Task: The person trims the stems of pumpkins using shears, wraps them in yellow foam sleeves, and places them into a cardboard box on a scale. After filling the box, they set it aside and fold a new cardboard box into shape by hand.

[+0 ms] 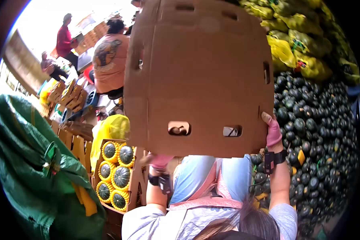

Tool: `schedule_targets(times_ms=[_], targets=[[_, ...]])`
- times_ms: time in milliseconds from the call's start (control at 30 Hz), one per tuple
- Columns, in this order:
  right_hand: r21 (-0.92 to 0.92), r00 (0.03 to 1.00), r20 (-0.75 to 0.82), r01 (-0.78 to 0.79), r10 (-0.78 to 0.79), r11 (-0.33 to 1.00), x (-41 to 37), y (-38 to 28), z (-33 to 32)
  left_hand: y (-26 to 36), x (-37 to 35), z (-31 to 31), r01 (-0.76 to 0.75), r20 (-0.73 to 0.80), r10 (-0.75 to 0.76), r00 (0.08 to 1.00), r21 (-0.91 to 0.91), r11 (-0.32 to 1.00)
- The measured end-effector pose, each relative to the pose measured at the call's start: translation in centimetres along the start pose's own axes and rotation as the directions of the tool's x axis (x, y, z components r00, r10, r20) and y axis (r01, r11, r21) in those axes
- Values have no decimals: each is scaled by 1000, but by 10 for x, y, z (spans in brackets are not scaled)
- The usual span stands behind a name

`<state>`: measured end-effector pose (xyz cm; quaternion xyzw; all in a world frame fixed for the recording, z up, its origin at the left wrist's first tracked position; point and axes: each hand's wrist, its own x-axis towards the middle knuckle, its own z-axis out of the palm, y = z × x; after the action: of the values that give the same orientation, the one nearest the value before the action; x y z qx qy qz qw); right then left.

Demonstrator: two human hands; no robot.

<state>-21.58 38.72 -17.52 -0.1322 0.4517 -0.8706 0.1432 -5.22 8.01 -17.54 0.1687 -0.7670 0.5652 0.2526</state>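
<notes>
A large brown cardboard box (pixel 208 76) with cut-out holes and a crease down its left side fills the middle of the view, raised before my lap. Around its lower right edge closes my right hand (pixel 273 131), in a pink glove with a tan-tipped thumb on the near side. My left hand (pixel 161 161), also in a pink glove, is at the lower left corner; the cardboard hides part of it and its fingers are blurred. Both wrists wear a black strapped device. What lies behind the cardboard is mostly hidden.
Left of my knees stands an open carton (pixel 131 188) of dark green squashes (pixel 121 176) in yellow foam nets. A green tarp (pixel 36 172) bulges at far left. Loose squashes (pixel 308 132) pile up at right below yellow mesh sacks (pixel 304 44). Several people (pixel 110 60) are at back left.
</notes>
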Motion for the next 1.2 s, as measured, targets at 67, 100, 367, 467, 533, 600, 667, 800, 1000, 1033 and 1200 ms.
schedule_targets(times_ms=[67,100,367,467,533,600,667,800,1000,1033,1200], targets=[[-3,996,-80,-36,36,999,-19,23,-48,3,-25,29,-67,62,107,992,997,48],[9,992,-114,-62,62,998,-28,30,-63,6,-35,48,-26,117,96,988,754,-656],[-450,941,-230,-330,249,830,-19,71,-106,91,-61,96,717,599,396,696,-605,-344],[-869,948,-308,-315,81,382,2,48,-91,101,-43,99,689,630,283,723,-624,-369],[-909,925,-371,-380,85,170,17,38,-72,108,-20,103,634,630,97,770,-740,-226],[-893,893,-435,-445,117,69,32,41,-77,103,6,101,713,684,204,700,-685,-148],[-897,893,-442,-441,80,-39,42,37,-75,97,16,100,755,724,222,653,-648,-103],[-863,859,-495,-470,127,-186,44,25,-76,75,16,97,735,695,241,678,-650,-193],[-911,918,-395,-387,29,-143,32,-2,-59,46,21,80,706,674,225,704,-628,-327],[-933,943,-333,-330,0,-146,31,-3,-63,44,21,82,712,684,214,697,-624,-323],[-964,965,-262,-263,-29,-37,38,-9,-75,46,24,84,638,619,158,769,-732,-238]])
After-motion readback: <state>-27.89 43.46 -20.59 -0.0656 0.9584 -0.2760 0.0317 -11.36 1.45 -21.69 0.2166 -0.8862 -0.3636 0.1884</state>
